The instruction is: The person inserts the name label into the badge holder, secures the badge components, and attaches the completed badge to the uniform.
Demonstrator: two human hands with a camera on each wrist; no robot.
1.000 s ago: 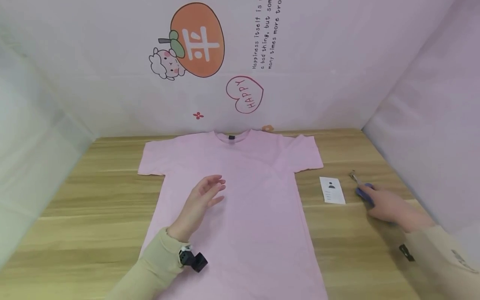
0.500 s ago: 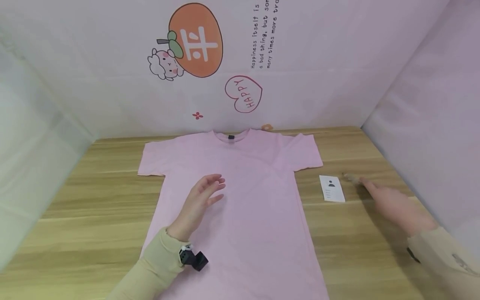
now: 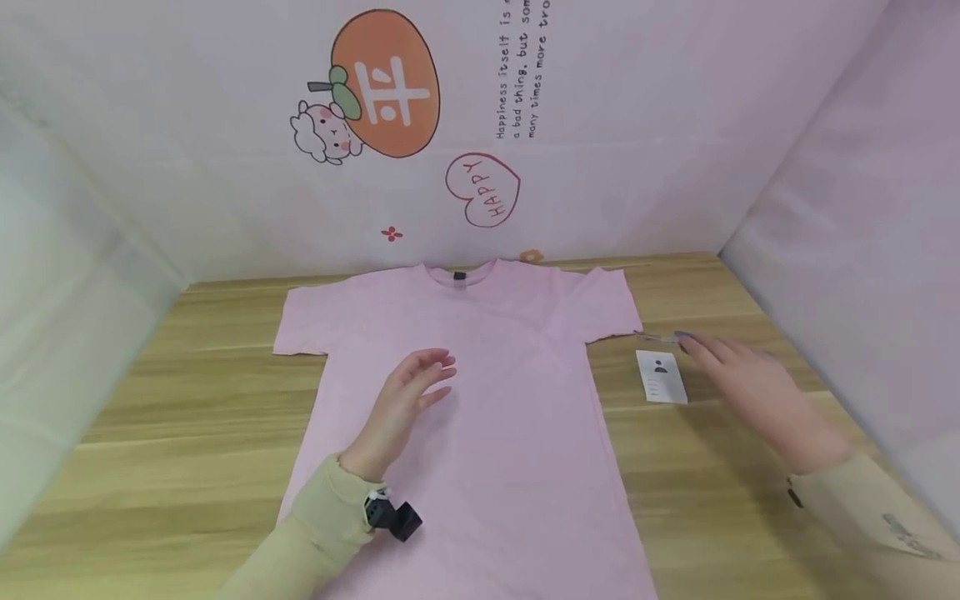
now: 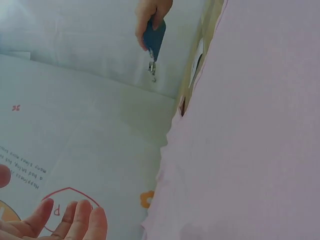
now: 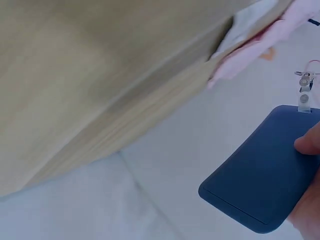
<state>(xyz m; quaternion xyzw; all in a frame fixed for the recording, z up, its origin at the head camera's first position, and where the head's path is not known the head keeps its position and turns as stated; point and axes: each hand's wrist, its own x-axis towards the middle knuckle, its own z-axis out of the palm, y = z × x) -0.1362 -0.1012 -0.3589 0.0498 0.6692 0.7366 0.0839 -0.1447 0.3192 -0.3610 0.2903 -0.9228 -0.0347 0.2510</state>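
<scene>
The wooden table fills the space in front of the person, boxed in by pale walls; the back wall carries an orange fruit sticker with a little sheep, a "HAPPY" heart and some lines of small print. Spread flat across the middle of the table is a pink T-shirt, collar toward the back wall, both short sleeves laid out to the sides, its hem running off the near edge of the head view.

The left hand hovers over the chest of the shirt, its fingers relaxed and slightly spread, holding nothing; whether it touches the cloth I cannot tell. A beige sleeve covers the forearm, with a small black camera strapped at the wrist.

The right hand is out to the right of the shirt, above the bare wood and just past the shirt's right sleeve. It grips a dark blue card holder with a metal clip at its end; the thumb presses on the holder's face, and the left wrist view shows the holder hanging from the fingers, clip downward in that picture.

A small white printed card lies flat on the table between the shirt's edge and the right hand, close beside the fingertips.
</scene>
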